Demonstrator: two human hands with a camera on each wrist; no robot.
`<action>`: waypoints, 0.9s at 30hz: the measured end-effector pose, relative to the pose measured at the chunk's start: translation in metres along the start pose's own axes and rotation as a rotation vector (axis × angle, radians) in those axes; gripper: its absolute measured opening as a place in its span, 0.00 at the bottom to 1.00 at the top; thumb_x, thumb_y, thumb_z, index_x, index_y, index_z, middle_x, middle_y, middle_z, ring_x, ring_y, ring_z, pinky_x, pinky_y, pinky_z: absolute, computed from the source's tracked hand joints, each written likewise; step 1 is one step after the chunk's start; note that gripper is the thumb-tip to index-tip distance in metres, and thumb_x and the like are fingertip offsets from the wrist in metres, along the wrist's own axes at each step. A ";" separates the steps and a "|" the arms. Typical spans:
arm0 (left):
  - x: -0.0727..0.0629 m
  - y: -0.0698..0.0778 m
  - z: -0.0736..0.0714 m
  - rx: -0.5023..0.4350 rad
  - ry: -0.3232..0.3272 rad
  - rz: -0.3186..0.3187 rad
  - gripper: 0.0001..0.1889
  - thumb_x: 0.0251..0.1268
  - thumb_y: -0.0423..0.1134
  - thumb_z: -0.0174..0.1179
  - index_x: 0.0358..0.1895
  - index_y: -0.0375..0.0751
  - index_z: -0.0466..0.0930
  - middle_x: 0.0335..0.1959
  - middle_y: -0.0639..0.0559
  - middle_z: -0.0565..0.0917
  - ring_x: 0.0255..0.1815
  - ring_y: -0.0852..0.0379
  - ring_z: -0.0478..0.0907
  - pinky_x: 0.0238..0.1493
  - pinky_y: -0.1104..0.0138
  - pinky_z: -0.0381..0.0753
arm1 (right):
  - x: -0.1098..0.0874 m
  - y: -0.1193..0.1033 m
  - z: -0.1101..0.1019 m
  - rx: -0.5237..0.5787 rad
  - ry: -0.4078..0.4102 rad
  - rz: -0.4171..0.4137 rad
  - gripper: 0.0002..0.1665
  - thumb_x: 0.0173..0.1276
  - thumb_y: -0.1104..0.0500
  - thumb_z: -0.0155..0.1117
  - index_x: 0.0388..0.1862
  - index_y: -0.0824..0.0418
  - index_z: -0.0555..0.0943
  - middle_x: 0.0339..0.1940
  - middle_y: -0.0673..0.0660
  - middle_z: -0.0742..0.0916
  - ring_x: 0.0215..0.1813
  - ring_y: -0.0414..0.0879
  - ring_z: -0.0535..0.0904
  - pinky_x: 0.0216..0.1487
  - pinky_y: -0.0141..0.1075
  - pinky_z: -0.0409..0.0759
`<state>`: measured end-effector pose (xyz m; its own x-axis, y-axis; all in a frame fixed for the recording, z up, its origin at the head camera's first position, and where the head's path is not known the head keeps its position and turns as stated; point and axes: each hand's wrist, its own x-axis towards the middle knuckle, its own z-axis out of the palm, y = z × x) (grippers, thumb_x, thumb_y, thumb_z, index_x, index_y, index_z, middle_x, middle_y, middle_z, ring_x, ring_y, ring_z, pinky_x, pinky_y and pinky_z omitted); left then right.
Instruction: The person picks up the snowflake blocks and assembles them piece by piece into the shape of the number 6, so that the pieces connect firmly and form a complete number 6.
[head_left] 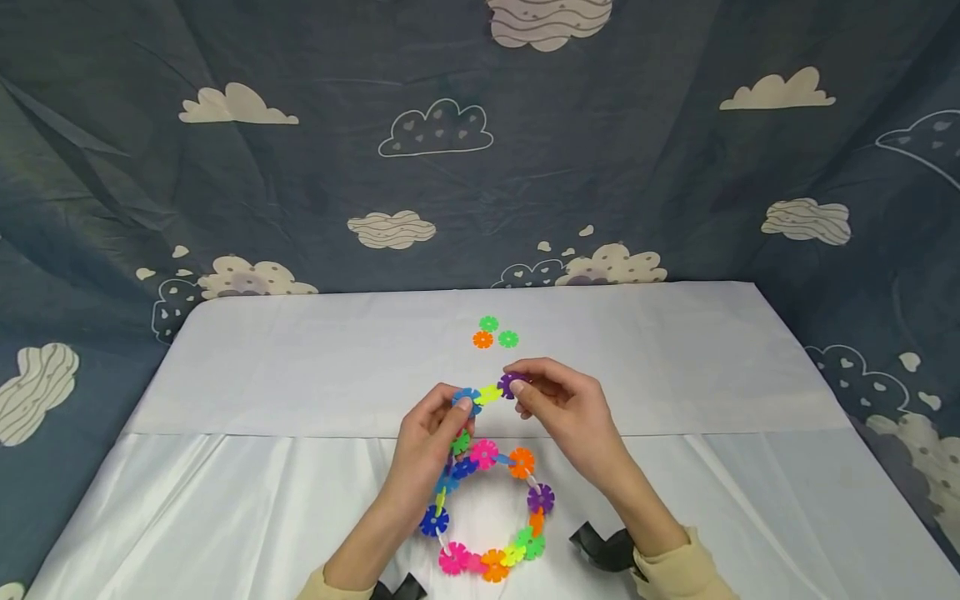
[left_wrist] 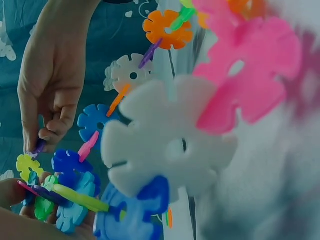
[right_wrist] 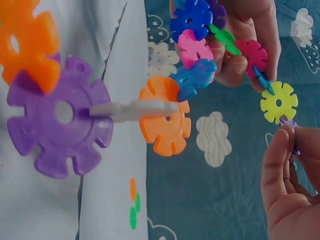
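Observation:
A chain of colourful notched plastic snowflake discs (head_left: 485,454) hangs in a loop below my left hand (head_left: 427,442). That hand pinches a blue snowflake disc (head_left: 467,398) near the chain's upper end, thumb on its front. A yellow snowflake disc (right_wrist: 279,103) is slotted to the blue one and points right. My right hand (head_left: 573,412) pinches a purple snowflake disc (head_left: 512,385) between thumb and forefinger, right at the yellow disc's edge. In the right wrist view the right-hand fingers (right_wrist: 280,160) partly hide the purple disc. A white disc (left_wrist: 167,137) in the loop hangs close to the left wrist camera.
Two green discs (head_left: 508,339) and an orange disc (head_left: 483,340) lie loose on the white-covered table (head_left: 300,367), beyond the hands. A dark cloud-print cloth (head_left: 337,183) hangs behind and at both sides. Black straps (head_left: 603,550) show near the sleeves.

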<state>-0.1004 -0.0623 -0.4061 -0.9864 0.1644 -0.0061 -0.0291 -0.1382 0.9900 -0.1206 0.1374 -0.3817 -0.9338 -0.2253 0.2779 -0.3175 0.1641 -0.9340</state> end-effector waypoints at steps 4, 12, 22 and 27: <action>0.001 0.000 -0.001 0.011 -0.022 0.024 0.12 0.76 0.47 0.54 0.43 0.41 0.75 0.32 0.46 0.76 0.33 0.53 0.71 0.34 0.71 0.70 | -0.001 0.000 0.002 -0.016 -0.012 0.011 0.12 0.71 0.61 0.63 0.52 0.59 0.82 0.37 0.54 0.84 0.35 0.51 0.80 0.41 0.37 0.83; 0.002 0.000 -0.001 0.030 -0.035 0.041 0.11 0.77 0.45 0.52 0.41 0.41 0.74 0.28 0.45 0.74 0.31 0.50 0.70 0.34 0.70 0.70 | -0.002 0.000 0.009 -0.049 0.010 -0.028 0.11 0.70 0.62 0.65 0.50 0.57 0.84 0.38 0.51 0.84 0.35 0.49 0.81 0.41 0.36 0.83; 0.004 -0.001 -0.005 0.015 0.003 -0.041 0.12 0.77 0.45 0.52 0.42 0.37 0.73 0.31 0.42 0.76 0.30 0.51 0.73 0.34 0.70 0.76 | 0.006 0.016 0.007 0.019 -0.042 0.065 0.15 0.74 0.57 0.60 0.57 0.57 0.81 0.38 0.57 0.85 0.38 0.60 0.81 0.42 0.39 0.83; 0.011 -0.005 -0.015 -0.028 0.057 -0.121 0.08 0.77 0.39 0.50 0.44 0.35 0.68 0.32 0.41 0.78 0.30 0.50 0.78 0.38 0.67 0.81 | 0.018 0.036 -0.010 0.013 -0.017 0.137 0.13 0.75 0.56 0.59 0.53 0.59 0.82 0.38 0.60 0.85 0.40 0.66 0.80 0.40 0.40 0.83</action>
<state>-0.1131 -0.0747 -0.4131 -0.9829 0.1262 -0.1344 -0.1526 -0.1481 0.9771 -0.1504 0.1490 -0.4081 -0.9654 -0.2180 0.1433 -0.1845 0.1819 -0.9659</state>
